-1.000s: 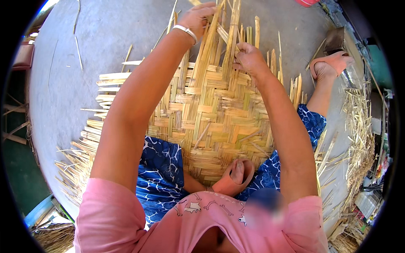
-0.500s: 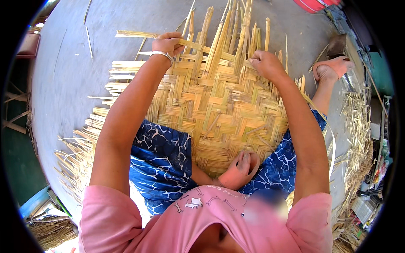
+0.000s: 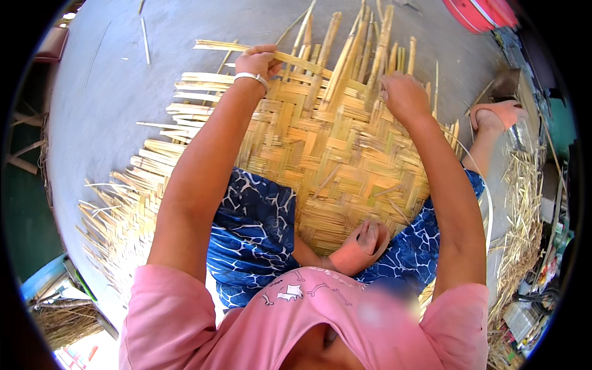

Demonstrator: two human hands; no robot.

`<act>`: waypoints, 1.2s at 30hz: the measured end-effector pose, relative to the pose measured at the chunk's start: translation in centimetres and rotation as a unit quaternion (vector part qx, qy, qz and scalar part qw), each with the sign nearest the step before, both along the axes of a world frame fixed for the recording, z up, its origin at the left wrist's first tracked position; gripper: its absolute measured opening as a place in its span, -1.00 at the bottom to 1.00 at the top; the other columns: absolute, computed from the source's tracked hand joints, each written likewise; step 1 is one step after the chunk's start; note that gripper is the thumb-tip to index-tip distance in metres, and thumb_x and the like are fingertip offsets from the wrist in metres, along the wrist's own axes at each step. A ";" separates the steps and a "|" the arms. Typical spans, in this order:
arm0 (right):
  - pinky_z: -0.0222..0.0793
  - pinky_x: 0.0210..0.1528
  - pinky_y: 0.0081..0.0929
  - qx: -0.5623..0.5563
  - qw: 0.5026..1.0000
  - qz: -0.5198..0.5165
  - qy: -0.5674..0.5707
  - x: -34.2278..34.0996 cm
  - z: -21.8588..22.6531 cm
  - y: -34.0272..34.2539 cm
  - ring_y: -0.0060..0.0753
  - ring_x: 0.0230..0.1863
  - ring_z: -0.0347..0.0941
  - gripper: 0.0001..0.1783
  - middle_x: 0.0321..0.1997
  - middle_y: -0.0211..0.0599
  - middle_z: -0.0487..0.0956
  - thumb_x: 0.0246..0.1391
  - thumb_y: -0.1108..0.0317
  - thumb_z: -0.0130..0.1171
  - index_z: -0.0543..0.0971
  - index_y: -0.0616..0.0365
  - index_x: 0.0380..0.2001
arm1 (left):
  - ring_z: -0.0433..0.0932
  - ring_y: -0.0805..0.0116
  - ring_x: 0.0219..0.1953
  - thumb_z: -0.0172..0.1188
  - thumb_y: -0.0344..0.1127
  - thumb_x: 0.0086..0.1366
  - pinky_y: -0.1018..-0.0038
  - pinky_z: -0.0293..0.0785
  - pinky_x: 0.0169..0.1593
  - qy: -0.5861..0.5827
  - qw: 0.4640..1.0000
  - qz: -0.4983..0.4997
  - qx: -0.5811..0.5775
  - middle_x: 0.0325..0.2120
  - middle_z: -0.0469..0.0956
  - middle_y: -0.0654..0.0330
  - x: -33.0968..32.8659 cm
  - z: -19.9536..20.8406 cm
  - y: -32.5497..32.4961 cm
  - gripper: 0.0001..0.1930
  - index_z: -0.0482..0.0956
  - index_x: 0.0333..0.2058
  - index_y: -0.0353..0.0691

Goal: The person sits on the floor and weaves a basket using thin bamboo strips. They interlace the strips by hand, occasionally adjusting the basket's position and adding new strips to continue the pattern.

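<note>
A woven mat of split cane strips (image 3: 345, 154) lies before me, with loose strip ends standing out along its far and left edges. My left hand (image 3: 257, 62) pinches a long cane strip (image 3: 216, 45) at the mat's far left. This strip slants down to the right, passing among the upright ends (image 3: 336, 80) toward my other hand. My right hand (image 3: 405, 97) is closed at the mat's far right edge, beside the upright ends. Its fingertips are turned away, so what they grip is hidden.
One sandalled foot (image 3: 361, 246) rests on the mat's near part; the other (image 3: 498, 115) is out to the right. Straw scraps (image 3: 524, 203) are heaped along the right side. A red tub (image 3: 478, 13) stands at the far right, and loose slivers (image 3: 145, 40) lie on the floor.
The whole scene has shifted slightly right in view. My left hand still pinches the strip; my right hand stays closed at the far edge, its fingertips now less visible.
</note>
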State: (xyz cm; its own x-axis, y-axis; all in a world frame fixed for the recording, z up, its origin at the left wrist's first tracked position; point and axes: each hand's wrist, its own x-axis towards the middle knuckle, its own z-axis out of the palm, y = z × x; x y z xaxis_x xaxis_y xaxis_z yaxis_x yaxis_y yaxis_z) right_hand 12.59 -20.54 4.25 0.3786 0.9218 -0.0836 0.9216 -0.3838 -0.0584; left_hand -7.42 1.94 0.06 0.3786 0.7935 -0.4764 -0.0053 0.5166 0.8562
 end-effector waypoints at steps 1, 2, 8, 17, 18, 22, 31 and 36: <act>0.36 -0.20 -0.08 0.045 0.998 0.040 -0.023 -0.4 0.2 0.6 -0.01 -0.17 0.45 -0.87 -0.27 -0.14 0.53 0.04 0.41 -0.04 0.51 0.12 -0.38 | 0.56 0.34 -0.35 0.07 -0.53 0.20 0.47 0.57 -0.29 0.004 1.000 -0.006 -0.004 -0.38 0.55 0.15 -0.3 0.2 0.2 -0.82 0.53 -0.21 -0.29; 0.37 -0.15 -0.13 0.029 0.999 0.027 0.005 -1.7 0.6 2.0 0.00 -0.15 0.44 -0.85 -0.23 -0.12 0.52 0.05 0.45 -0.03 0.52 0.13 -0.33 | 0.56 0.33 -0.35 0.06 -0.53 0.20 0.46 0.57 -0.29 0.006 1.000 -0.013 -0.009 -0.38 0.55 0.15 -0.6 0.4 0.3 -0.82 0.53 -0.21 -0.29; 0.38 -0.11 -0.17 0.152 0.973 0.054 0.162 -6.2 -0.9 8.1 0.00 -0.14 0.44 -0.76 -0.17 -0.09 0.51 0.05 0.30 0.09 0.53 0.12 -0.21 | 0.56 0.27 -0.34 0.03 -0.54 0.20 0.47 0.56 -0.29 -0.060 0.990 -0.111 -0.057 -0.36 0.53 0.13 -2.0 0.4 1.8 -0.86 0.50 -0.26 -0.30; 0.40 -0.22 -0.18 -0.012 0.982 -0.074 0.172 -8.2 1.2 10.3 -0.11 -0.25 0.50 -0.73 -0.36 -0.27 0.58 0.01 0.07 0.12 0.58 0.02 -0.38 | 0.52 0.27 -0.14 -0.08 -0.53 0.22 0.40 0.47 -0.03 -0.149 0.973 -0.174 -0.033 -0.26 0.52 0.09 -1.5 -0.6 2.4 -0.83 0.46 -0.24 -0.29; 0.40 -0.23 -0.18 -0.011 0.982 -0.078 0.172 -8.3 1.2 10.4 -0.11 -0.26 0.50 -0.74 -0.36 -0.26 0.58 0.01 0.08 0.11 0.58 0.02 -0.39 | 0.51 0.26 -0.12 -0.09 -0.53 0.21 0.39 0.44 0.00 -0.147 0.973 -0.178 -0.027 -0.24 0.52 0.09 -1.2 -0.6 2.5 -0.81 0.46 -0.23 -0.29; 0.40 -0.24 -0.18 -0.008 0.984 -0.091 0.153 -8.6 1.0 10.6 -0.11 -0.28 0.51 -0.77 -0.37 -0.25 0.58 0.00 0.14 0.07 0.58 0.01 -0.39 | 0.50 0.34 -0.15 -0.06 -0.48 0.19 0.40 0.42 0.00 -0.161 0.973 -0.164 -0.032 -0.26 0.51 0.15 -0.3 0.0 1.9 -0.81 0.47 -0.24 -0.27; 0.43 -0.27 -0.17 0.007 0.992 -0.073 0.106 -9.1 0.3 10.9 -0.09 -0.28 0.52 -0.75 -0.34 -0.22 0.59 -0.01 0.16 0.03 0.59 0.05 -0.41 | 0.51 0.41 -0.26 -0.05 -0.53 0.16 0.47 0.46 -0.13 -0.026 0.985 -0.168 0.028 -0.35 0.51 0.18 1.2 -0.4 1.3 -0.87 0.47 -0.37 -0.22; 0.44 -0.29 -0.15 0.013 0.994 -0.068 0.084 -9.3 0.3 11.3 -0.08 -0.30 0.54 -0.73 -0.36 -0.17 0.60 -0.01 0.14 0.03 0.61 0.05 -0.42 | 0.53 0.37 -0.27 -0.07 -0.55 0.15 0.43 0.48 -0.11 -0.070 0.988 -0.135 -0.022 -0.35 0.54 0.13 0.8 -1.1 1.5 -0.85 0.47 -0.38 -0.22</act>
